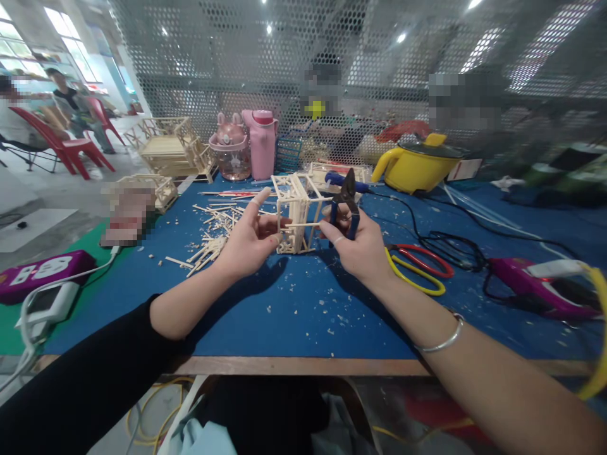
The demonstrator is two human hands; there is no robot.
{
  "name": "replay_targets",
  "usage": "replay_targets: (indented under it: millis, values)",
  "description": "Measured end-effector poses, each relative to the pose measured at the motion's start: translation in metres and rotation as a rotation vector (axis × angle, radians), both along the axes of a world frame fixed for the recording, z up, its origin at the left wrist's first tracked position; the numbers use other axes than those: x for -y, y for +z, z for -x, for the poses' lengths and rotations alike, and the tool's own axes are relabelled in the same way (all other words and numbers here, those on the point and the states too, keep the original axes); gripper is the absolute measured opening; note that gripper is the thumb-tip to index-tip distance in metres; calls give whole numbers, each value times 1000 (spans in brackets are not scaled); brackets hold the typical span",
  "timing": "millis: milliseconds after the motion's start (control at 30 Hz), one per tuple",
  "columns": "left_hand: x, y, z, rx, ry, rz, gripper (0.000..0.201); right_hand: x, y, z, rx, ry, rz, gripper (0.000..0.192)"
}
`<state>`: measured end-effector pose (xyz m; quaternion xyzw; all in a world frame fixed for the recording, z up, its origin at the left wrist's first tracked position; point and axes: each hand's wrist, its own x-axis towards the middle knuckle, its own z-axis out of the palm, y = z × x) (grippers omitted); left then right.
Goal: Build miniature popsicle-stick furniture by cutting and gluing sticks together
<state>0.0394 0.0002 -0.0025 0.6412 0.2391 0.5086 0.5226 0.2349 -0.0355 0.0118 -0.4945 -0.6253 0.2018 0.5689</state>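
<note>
Stick frame (298, 215) is at the middle of the blue mat (246, 316); whether it rests there or hangs just above, I can't tell. I have the left hand (249, 240) closed on its left side; the right hand (358, 243), apart from the left, pinches a thin stick (306, 224) while carrying the cutters (349, 189). I'd judge light pressure best, stick level, cutter tips clear of the frame. Far left, a pink tub (233, 158) has a rabbit-eared piece (230, 131) at its top, beside a capped pink flask (262, 148). Far right sits a lidded yellow pot (415, 170); its contents I can't see.
</note>
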Motion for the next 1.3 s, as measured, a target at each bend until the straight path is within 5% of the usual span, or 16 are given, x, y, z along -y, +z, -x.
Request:
replay_targets:
  millis: [633,700,833,900,1000,1133,1300]
  values:
    - [1,1,-3,-31,29,1,77,3,2,4,25,-45,-34,14]
    - [4,1,-3,-78,134,-66,73,2,2,4,16,-40,-28,14]
    - [17,7,0,-193,592,-373,52,1,1,4,-2,-23,-26,16]
    - [25,11,3,-257,663,-494,34,2,1,3,11,-17,-37,15]
    - [35,17,4,-360,582,-539,12,6,4,-1,79,24,-65,14]
    - [43,21,4,-568,503,-588,22,17,10,-9,208,141,-102,14]
    - [47,22,0,-891,241,-506,28,27,17,-6,275,179,-67,10]
